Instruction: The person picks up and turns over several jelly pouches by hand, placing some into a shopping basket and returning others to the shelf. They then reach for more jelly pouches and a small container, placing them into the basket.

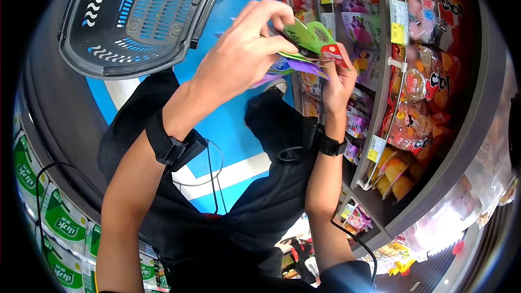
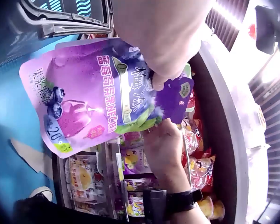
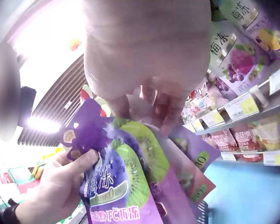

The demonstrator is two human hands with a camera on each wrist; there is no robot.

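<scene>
My left hand grips the top end of several jelly pouches in front of the shelf. The front jelly pouch is purple, with blueberries printed on it, and hangs flat below the fingers. In the right wrist view the pouches fan out in layers, showing kiwi prints and purple tops. My right hand pinches the pouches' other side near a red corner label. Green pouch tops stand up between the two hands.
A dark shopping basket stands at the upper left on the blue floor. To the right, shelves hold bagged jelly and candy behind price tags. Green-and-white packs are stacked at the lower left. Cables run from both wrists.
</scene>
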